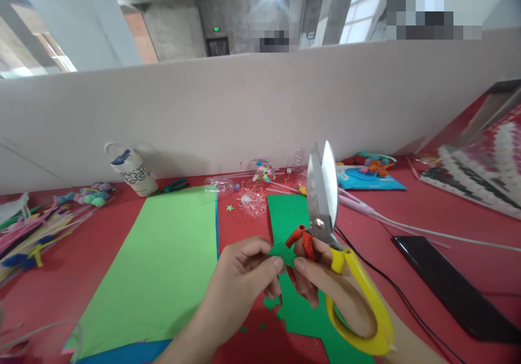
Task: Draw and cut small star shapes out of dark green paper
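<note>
Between the fingertips of my left hand (244, 277) is a small cut piece of dark green paper (280, 252). My right hand (315, 274) pinches the other edge of that piece. A pair of scissors (323, 190) also hangs on my right hand, its handle loops, one yellow and one red, around the fingers and thumb; the blades point up and stand slightly apart. Below both hands lies a larger dark green sheet (288, 209) with cut edges, and small green scraps (271, 301) are scattered beside it.
A light green sheet (163, 266) lies left over a blue one. Behind stand a white bottle (132, 171) and dark-handled pliers (176, 185). Pipe cleaners (36, 234) lie far left. To the right are a glue gun (354, 201) with its cord and a black phone-like slab (451, 282). A white partition (244, 109) closes the back.
</note>
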`<action>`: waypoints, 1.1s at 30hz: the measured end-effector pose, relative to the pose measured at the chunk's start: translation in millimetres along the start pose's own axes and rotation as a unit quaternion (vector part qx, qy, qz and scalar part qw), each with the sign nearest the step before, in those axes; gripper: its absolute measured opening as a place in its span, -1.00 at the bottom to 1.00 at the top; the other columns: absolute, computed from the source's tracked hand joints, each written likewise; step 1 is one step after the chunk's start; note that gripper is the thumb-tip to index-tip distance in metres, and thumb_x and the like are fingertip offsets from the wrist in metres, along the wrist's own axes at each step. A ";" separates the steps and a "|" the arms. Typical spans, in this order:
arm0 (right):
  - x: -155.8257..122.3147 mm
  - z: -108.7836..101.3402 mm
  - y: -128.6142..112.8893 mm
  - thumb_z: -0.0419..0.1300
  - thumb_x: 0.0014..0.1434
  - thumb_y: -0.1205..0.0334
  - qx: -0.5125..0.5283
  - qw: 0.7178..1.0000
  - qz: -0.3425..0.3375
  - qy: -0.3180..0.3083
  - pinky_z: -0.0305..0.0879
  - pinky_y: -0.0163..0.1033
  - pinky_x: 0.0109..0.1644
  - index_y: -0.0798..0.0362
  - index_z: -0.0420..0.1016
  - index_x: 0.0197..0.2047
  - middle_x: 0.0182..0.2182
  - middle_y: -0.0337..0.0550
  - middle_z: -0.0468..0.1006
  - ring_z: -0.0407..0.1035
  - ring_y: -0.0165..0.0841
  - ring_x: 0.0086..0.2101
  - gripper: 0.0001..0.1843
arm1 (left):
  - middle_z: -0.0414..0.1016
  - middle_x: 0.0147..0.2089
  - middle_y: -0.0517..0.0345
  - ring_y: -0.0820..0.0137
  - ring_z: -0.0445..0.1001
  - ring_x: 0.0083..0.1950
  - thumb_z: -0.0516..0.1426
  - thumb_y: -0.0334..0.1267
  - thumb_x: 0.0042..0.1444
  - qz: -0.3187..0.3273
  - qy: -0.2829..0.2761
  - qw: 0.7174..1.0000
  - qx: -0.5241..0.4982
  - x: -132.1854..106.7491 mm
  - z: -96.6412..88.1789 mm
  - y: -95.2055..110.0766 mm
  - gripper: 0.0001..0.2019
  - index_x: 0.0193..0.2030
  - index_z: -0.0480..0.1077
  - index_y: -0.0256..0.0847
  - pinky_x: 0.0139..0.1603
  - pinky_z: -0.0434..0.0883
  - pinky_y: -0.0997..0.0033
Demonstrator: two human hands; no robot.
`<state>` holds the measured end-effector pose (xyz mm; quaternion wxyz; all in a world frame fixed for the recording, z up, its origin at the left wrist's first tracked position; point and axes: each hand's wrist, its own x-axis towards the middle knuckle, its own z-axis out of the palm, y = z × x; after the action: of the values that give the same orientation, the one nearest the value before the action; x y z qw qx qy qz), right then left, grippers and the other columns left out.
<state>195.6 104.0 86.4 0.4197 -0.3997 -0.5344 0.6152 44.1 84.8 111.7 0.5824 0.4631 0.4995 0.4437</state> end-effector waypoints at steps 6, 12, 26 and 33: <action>-2.8 -1.0 10.9 0.13 0.19 0.07 -0.014 0.999 0.009 -0.034 0.14 -0.41 -0.62 0.02 0.24 -0.34 -0.66 -0.41 0.26 0.16 -0.51 -0.67 -0.78 | 0.39 -0.69 0.25 0.51 0.34 -0.65 0.19 -0.21 -0.08 0.000 0.013 0.999 -0.031 -0.1 1.2 -0.4 -0.84 -0.48 0.32 -0.22 -0.57 0.33 0.52; -2.4 -0.1 0.0 0.14 0.11 -0.18 -0.052 0.997 0.024 -0.042 0.12 -0.36 -0.64 0.00 0.21 -0.40 -0.66 -0.37 0.24 0.14 -0.47 -0.67 -0.59 | 0.44 -0.65 0.24 0.51 0.39 -0.62 0.21 -0.24 -0.05 0.016 0.013 0.997 -0.078 1.1 -0.8 -1.9 -0.85 -0.44 0.34 -0.25 -0.55 0.36 0.54; 0.2 4.8 -0.1 0.06 0.12 -0.26 -0.121 0.986 0.018 -0.110 0.05 -0.38 -0.58 0.02 0.23 -0.34 -0.53 -0.33 0.21 0.10 -0.47 -0.57 -0.54 | 0.51 -0.59 0.20 0.45 0.49 -0.59 0.17 -0.23 0.05 0.016 -0.068 0.996 -0.048 -0.7 -26.7 8.3 -0.86 -0.39 0.31 -0.23 -0.55 0.40 0.51; -3.5 6.0 -7.4 0.11 0.08 0.23 -0.096 0.992 -0.025 -0.072 0.07 -0.41 -0.62 0.02 0.25 -0.47 -0.63 -0.37 0.24 0.13 -0.50 -0.62 -0.87 | 0.48 -0.60 0.22 0.51 0.44 -0.60 0.10 -0.30 0.12 0.007 -0.105 0.994 -0.008 0.1 -10.0 -2.4 -0.90 -0.38 0.34 -0.25 -0.55 0.37 0.57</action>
<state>191.8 99.3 94.6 0.3550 -0.3797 -0.6293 0.5778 34.4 85.5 108.7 0.6324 0.5060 0.4285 0.4006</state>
